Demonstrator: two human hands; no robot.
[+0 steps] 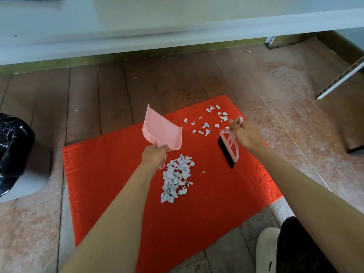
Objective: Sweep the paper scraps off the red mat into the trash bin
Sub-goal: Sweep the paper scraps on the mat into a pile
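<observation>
The scene is bright, with soft, even light whose source is not in view. Shadows are faint. The red rectangular fabric mat looks strongly saturated, and its embossed pattern shows weakly. Left of the mat, the glossy black plastic bag of the trash bin carries small white glints. Beyond the mat, the pale grey flat board is smeared by blur. The brown wooden plank floor has lines that bend left of the mat, from the wide lens, and a pale washed sheen right of it. Nearer than the mat, the bare left forearm and the bare right forearm look stretched and soft.
</observation>
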